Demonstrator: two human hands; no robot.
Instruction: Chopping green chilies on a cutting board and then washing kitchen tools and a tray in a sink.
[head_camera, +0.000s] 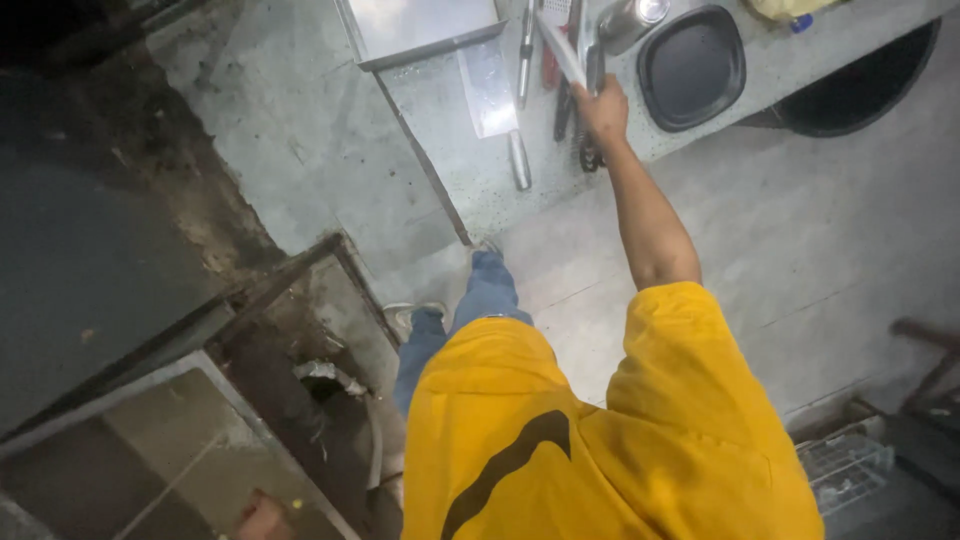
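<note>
Lying along the left of the stone counter (470, 190), a steel tray (420, 28) is sitting at the far edge, and just right of it a broad cleaver (488, 90) is resting flat with its handle pointing toward the person, seemingly parked within easy reach. Beside it several long utensils (527, 50) are lying side by side. The right hand (604, 108) is reaching out over the counter, fingers curled closed around a knife (560, 45), its pale blade angling up and away to the left; the grip looks firm, though blur is hiding the handle. Further right a black oval pan (692, 66) is sitting empty. The left hand is staying out of sight
</note>
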